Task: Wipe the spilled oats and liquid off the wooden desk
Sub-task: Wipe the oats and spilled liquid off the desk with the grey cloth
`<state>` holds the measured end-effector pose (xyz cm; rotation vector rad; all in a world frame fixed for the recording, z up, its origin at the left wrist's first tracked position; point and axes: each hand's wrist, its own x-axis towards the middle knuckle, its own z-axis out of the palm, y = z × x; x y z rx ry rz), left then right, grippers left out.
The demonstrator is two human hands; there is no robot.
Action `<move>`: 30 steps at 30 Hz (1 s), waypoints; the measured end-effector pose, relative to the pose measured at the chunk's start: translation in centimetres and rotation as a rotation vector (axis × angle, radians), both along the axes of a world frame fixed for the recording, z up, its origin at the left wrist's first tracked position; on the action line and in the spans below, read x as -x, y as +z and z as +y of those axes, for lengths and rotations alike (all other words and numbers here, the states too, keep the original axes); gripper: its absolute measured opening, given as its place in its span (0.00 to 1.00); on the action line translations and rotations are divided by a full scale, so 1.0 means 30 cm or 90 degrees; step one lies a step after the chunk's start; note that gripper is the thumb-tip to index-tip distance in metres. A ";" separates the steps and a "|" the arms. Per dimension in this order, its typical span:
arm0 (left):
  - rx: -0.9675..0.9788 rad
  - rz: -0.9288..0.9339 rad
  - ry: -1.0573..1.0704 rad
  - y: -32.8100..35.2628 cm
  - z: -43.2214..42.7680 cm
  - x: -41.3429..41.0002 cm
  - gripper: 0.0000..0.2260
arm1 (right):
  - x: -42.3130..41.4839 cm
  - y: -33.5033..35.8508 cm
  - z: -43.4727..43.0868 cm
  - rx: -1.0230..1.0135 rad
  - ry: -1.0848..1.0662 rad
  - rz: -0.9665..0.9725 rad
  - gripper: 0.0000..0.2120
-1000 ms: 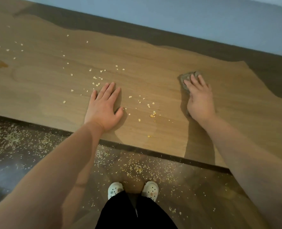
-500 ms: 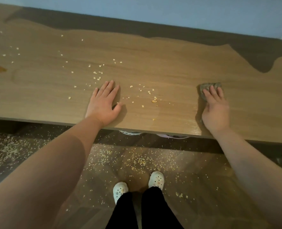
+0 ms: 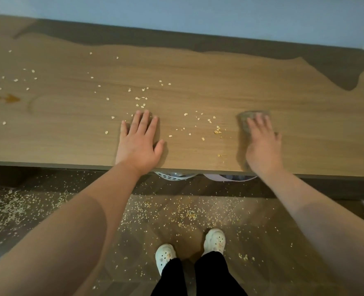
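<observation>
Loose oats [image 3: 217, 130] lie scattered over the wooden desk [image 3: 198, 77], mostly between my hands and out to the left. A brown liquid stain [image 3: 11, 98] sits near the desk's left edge. My left hand [image 3: 138, 142] rests flat on the desk, fingers straight. My right hand [image 3: 262, 146] presses flat on a grey-brown cloth [image 3: 245, 121], which shows past the fingertips. The right hand is motion-blurred, just right of the small oat clump.
Many oats cover the floor [image 3: 176, 214] below the desk front. A white basket [image 3: 172, 177] and a pale bin [image 3: 230, 178] peek out under the desk edge. My feet in white clogs [image 3: 214, 239] stand close to the desk. A blue wall [image 3: 198, 16] backs it.
My right hand has slid the cloth leftward toward the oat clump. My left hand has stayed put. The camera view has shifted down and back over the desk edge.
</observation>
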<state>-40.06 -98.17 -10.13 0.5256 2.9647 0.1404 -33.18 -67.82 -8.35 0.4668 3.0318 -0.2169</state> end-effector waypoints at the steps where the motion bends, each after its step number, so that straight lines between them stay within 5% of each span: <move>1: 0.004 -0.005 0.000 -0.002 0.003 0.000 0.30 | 0.007 0.006 0.034 0.015 -0.072 0.011 0.34; 5: 0.007 -0.017 -0.004 0.000 0.007 0.001 0.30 | 0.073 0.002 -0.062 0.011 -0.239 0.020 0.35; 12: 0.015 -0.016 -0.005 0.003 0.009 0.002 0.31 | -0.006 -0.019 -0.212 0.015 0.073 0.003 0.37; 20: 0.010 -0.025 -0.004 0.007 0.012 0.001 0.33 | 0.231 -0.018 -0.061 0.028 -0.077 0.062 0.34; 27: 0.017 -0.029 -0.005 0.009 0.010 0.001 0.35 | 0.121 0.003 -0.116 0.068 0.395 -0.038 0.36; 30: 0.007 -0.029 -0.002 0.009 0.010 -0.002 0.34 | 0.177 0.011 -0.003 0.101 0.373 -0.016 0.34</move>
